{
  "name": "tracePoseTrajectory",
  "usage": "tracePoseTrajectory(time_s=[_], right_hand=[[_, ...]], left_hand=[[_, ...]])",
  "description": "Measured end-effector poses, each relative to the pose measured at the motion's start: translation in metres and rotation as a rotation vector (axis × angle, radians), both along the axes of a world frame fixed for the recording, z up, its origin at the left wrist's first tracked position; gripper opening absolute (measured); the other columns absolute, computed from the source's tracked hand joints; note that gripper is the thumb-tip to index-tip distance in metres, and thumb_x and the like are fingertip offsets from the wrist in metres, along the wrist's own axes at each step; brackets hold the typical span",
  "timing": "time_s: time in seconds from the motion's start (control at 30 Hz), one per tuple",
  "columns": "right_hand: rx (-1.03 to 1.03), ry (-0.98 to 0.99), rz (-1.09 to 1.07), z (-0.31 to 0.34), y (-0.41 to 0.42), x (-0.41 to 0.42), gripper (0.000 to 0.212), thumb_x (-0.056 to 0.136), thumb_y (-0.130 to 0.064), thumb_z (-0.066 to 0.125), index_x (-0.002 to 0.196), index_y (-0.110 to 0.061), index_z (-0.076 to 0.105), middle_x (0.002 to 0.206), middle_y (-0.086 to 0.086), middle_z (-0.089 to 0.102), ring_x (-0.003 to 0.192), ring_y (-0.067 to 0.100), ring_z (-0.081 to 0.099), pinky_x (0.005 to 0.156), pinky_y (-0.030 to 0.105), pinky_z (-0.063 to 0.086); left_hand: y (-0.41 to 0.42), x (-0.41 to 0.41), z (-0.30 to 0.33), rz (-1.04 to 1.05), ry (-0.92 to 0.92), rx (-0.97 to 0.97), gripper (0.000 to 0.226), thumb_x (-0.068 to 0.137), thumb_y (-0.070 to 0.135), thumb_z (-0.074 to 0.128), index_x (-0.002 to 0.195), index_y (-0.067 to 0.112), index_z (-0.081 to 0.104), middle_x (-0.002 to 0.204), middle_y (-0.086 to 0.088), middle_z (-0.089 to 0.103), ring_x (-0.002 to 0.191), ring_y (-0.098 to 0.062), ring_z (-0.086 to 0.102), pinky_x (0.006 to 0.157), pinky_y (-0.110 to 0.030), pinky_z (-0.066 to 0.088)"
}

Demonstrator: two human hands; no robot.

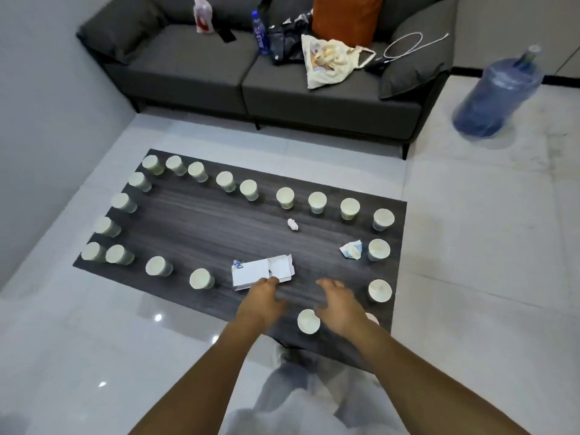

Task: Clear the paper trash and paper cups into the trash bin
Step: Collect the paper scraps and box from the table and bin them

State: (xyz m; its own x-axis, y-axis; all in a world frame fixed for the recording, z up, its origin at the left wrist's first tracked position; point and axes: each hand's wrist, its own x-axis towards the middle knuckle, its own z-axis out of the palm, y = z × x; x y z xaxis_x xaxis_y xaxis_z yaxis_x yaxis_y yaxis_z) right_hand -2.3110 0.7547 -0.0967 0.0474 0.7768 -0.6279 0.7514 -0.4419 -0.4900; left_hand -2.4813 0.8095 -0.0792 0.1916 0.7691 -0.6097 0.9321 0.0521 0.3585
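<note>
almost nothing is cleared yet; no trash bin shows.
left hand touches the flat white torn paper box mid-frame, fingers relaxed; right hand spread, holding nothing; many white paper cups ring the dark wood table.

Single head view; looks forward-down over low table; sofa beyond.

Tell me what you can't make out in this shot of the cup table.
- Trash bin: nowhere in the head view.
- Paper cup at the dark wooden table's near edge: mostly hidden behind the right hand.
- Left hand fingertips on the flattened white cardboard box: grip unclear, blurred.
- Cup contents: too small.
</note>
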Motion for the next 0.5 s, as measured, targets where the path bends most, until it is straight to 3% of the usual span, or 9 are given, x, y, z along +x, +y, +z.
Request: tracePoseTrajectory(time_s=[0.27,0.5], right_hand=[[-0.051,-0.062,-0.228,-0.038,0.044,0.014,0.060,0.090,-0.025,0.060,0.145,-0.021,0.035,0.142,0.009,0.039,0.129,0.032,0.039,0.105,0.039,0.040],[-0.063,-0.141,-0.314,-0.126,0.102,0.048,0.054,0.092,-0.025,0.057,0.141,-0.016,0.036,0.143,0.010,0.036,0.127,0.035,0.036,0.099,0.043,0.041]], left_hand=[[0.051,0.000,-0.048,-0.129,0.031,-0.085,0.049,0.090,0.029,0.058,0.134,0.012,0.045,0.133,-0.010,0.048,0.124,-0.025,0.045,0.100,-0.032,0.036],[0.096,0.032,-0.124,-0.158,-0.004,-0.084,0.050,0.090,0.026,0.058,0.137,0.013,0.044,0.137,-0.007,0.047,0.127,-0.024,0.042,0.102,-0.031,0.035]])
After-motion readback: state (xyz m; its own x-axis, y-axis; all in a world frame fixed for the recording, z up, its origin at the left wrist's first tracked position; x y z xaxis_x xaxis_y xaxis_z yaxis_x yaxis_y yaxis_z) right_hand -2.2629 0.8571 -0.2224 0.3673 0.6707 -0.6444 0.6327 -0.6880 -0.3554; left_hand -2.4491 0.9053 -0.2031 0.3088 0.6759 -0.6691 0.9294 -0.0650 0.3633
